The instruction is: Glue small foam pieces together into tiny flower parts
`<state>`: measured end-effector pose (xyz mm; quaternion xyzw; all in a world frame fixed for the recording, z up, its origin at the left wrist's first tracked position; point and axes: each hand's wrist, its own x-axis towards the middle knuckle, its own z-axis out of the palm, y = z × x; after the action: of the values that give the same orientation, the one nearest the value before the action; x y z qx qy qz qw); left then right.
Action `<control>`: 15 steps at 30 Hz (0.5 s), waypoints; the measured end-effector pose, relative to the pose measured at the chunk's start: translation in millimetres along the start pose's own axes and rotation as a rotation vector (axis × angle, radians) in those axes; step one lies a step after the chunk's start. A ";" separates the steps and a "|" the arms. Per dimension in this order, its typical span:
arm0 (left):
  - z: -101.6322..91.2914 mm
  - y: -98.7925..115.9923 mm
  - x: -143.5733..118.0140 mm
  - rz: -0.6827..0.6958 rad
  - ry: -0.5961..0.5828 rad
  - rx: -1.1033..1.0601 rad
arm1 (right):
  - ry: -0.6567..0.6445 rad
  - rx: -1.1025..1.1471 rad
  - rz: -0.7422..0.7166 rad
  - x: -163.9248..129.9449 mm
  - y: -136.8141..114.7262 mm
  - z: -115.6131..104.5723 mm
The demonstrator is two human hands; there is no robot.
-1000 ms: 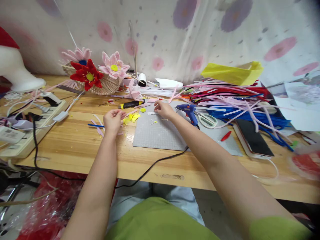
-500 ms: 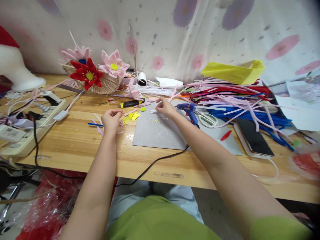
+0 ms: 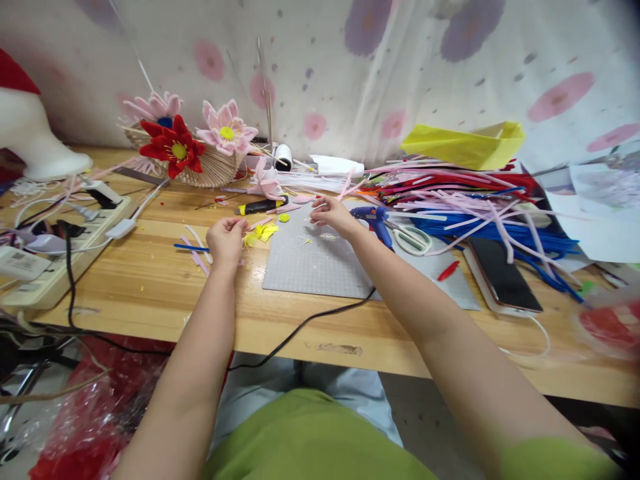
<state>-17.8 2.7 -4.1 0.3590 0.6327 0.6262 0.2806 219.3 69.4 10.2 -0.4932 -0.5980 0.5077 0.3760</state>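
Grey mat [image 3: 310, 273] lies flat on the wooden counter [image 3: 150, 280]. R hand [image 3: 329, 215] is above its far L part, w/ fingers curled and slightly apart. L hand [image 3: 226, 240] is L of the mat, over the counter, thumb and fingers brought together. For both hands I cannot tell if smth. small is held, bec. the fingertips are tiny in this view. Yellow pieces [image 3: 261, 233] lie just beside L hand, on its R, by the mat's L edge; yellow disc [image 3: 284, 217] is a bit farther, near the mat's corner. Thin scraps [image 3: 306, 241] lie on the mat, on the near side of R hand. Blue glue gun [image 3: 376, 223] is R of that hand, w/ scissors [image 3: 414, 241] next to it. Blue strip [image 3: 191, 247] is L of L hand.
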 end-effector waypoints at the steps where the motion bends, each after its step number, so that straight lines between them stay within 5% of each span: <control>1: 1.8 -0.9 -0.6 0.000 -0.013 -0.020 | -0.038 0.059 -0.004 0.3 -0.6 0.2; 10: 8.6 -13.6 -1.7 0.171 -0.106 0.078 | 0.123 -0.427 -0.101 12.6 17.0 1.3; 15: 16.8 -8.8 -13.1 0.158 -0.142 0.146 | 0.149 -0.381 -0.121 13.0 19.1 6.3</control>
<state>2.5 2.4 -15.0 0.4707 0.6249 0.5714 0.2477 214.3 80.5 -10.4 -0.5548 -0.6823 0.3239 0.3489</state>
